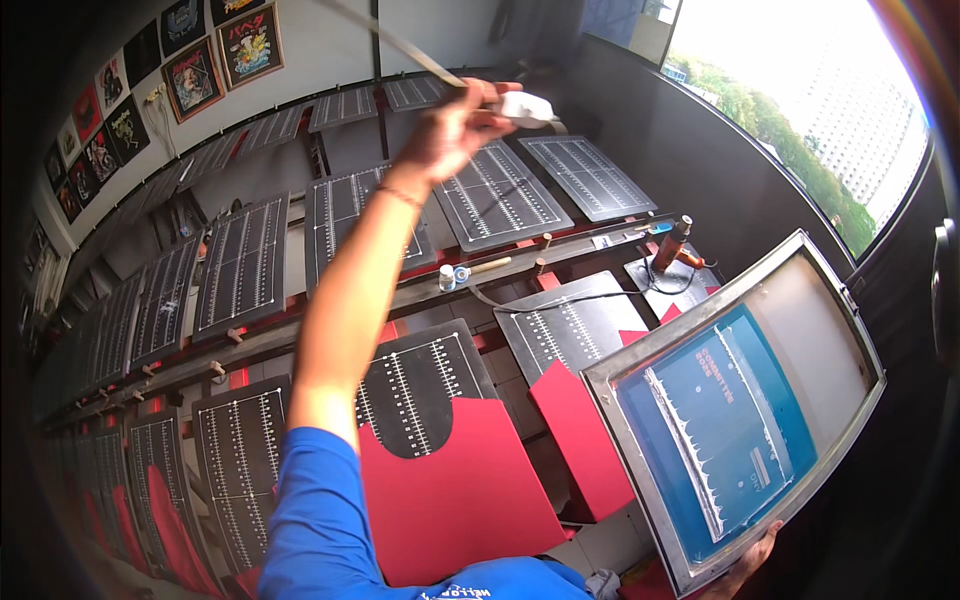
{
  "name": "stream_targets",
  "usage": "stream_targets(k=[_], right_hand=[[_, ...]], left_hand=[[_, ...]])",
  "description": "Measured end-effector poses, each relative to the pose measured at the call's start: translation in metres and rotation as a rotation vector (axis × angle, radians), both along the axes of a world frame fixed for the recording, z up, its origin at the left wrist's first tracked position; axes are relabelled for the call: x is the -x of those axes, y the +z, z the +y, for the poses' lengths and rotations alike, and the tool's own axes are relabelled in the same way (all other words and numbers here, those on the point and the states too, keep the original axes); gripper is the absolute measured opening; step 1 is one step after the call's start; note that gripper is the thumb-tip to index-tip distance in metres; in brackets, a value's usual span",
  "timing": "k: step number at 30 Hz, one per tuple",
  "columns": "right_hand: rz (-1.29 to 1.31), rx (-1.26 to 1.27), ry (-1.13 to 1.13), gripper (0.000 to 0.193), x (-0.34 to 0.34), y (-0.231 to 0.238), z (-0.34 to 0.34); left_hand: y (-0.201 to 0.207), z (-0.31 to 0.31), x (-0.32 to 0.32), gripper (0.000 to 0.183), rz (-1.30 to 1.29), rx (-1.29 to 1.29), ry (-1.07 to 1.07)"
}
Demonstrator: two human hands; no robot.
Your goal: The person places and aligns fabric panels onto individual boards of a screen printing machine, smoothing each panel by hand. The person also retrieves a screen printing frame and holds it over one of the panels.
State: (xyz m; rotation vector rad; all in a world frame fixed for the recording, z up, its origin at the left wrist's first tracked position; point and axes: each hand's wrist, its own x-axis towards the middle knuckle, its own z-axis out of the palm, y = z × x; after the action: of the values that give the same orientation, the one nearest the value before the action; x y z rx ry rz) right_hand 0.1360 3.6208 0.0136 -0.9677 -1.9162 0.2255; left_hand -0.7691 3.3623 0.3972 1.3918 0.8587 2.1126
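Note:
My left arm, in a blue sleeve, reaches up across the middle. My left hand [455, 130] is closed at the end of a pale rod or cord [400, 45], on a white rounded piece [525, 108] whose exact kind I cannot make out. At the lower right my right hand [752, 560] grips the lower edge of a screen-printing frame [835, 425], holding it tilted; most of this hand is hidden behind the frame. The frame's mesh carries a blue stencil [700, 400] with a ridge of white ink along one side.
Rows of black printing boards [245, 265] with white ruler marks fill the room. Red fabric [450, 500] covers the nearest boards. A heat gun [675, 245], a small jar [446, 278] and a wooden-handled tool [490, 268] lie along the centre rail. A window [800, 90] is at right.

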Motion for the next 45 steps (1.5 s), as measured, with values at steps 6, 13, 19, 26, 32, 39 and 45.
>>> stream_targets(k=[6,13,19,26,32,39,45], right_hand=[[-0.133,-0.3,-0.027,0.056,-0.035,-0.058,0.044],[-0.207,-0.285,-0.195,0.055,-0.038,-0.09,0.065],[-0.215,-0.192,-0.249,0.055,-0.021,-0.066,0.048],[0.294,0.696,-0.068,0.051,0.062,0.054,0.009],[0.683,0.943,0.171,0.049,0.124,0.15,-0.038],[0.723,1.124,0.452,0.048,0.207,0.18,-0.05],[0.347,1.206,0.627,0.044,0.26,0.139,-0.028]], left_hand=[[-0.045,0.185,-0.012,0.025,-0.221,-0.067,-0.112],[-0.19,0.19,0.151,0.025,-0.334,0.119,0.713],[-0.198,0.08,0.224,0.012,-0.314,0.027,1.019],[-0.2,-0.018,0.203,0.03,-0.356,0.447,0.888],[-0.216,-0.095,0.149,0.082,-0.576,0.706,0.893],[-0.238,-0.171,0.07,0.082,-0.352,1.038,0.887],[-0.249,-0.183,-0.17,0.095,-0.505,1.152,-0.063]])
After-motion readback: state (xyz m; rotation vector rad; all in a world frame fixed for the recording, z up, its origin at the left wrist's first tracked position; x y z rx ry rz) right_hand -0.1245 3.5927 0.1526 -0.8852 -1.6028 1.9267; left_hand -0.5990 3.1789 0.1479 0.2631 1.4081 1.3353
